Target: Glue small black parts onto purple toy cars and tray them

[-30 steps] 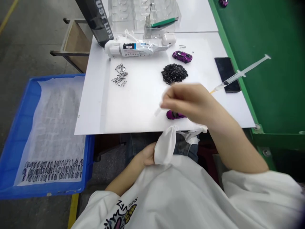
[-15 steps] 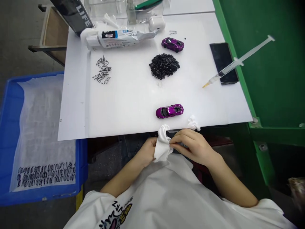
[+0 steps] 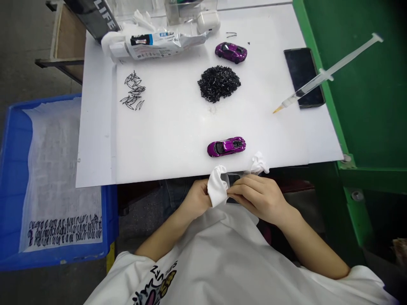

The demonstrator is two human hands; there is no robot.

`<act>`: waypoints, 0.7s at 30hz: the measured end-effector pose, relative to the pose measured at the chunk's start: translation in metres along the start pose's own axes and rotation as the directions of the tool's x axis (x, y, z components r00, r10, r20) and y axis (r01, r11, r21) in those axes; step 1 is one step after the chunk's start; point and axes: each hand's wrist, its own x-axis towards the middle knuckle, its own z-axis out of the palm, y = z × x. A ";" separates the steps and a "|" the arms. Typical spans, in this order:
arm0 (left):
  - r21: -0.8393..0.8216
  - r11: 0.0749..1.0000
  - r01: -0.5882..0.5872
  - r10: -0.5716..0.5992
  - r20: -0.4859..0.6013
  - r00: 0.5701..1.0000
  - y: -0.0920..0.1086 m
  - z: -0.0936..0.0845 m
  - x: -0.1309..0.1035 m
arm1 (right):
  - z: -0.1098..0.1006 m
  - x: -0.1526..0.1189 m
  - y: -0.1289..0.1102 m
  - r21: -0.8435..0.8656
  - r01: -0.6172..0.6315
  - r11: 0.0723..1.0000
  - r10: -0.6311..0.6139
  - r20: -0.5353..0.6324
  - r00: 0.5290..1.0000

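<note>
My left hand grips a crumpled white cloth below the table's front edge. From the right, my right hand pinches the same cloth between thumb and fingers. A second white wad lies at the edge, just above my right hand. On the white table, a purple toy car rests beyond my hands. Farther back are a pile of small black pieces and another purple car.
A syringe lies across a dark phone at the right. Thin black loops lie at the left, below a silver tube. Beside the table stands a blue crate with a lined sheet.
The view has shifted slightly. My left hand has moved up a little and turned along the cloth, whose lower end has drawn up. My right hand keeps its pinch.
</note>
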 end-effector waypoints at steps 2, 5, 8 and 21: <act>-0.011 1.000 0.000 0.000 0.002 1.000 -0.001 0.001 0.002 | 0.000 0.000 -0.002 -0.062 0.008 0.998 -0.006 0.022 1.000; -0.020 1.000 -0.001 0.002 0.019 1.000 -0.002 0.003 0.003 | -0.009 -0.003 -0.005 -0.113 -0.019 0.993 0.024 0.044 0.999; 0.056 0.998 -0.005 0.002 0.041 0.999 0.001 0.001 0.002 | -0.028 -0.007 -0.002 -0.026 -0.109 0.994 0.110 0.036 0.993; 0.915 0.216 -0.340 0.525 0.185 0.831 0.069 -0.027 -0.031 | -0.034 0.061 0.053 0.451 -0.199 0.870 0.314 -0.195 0.929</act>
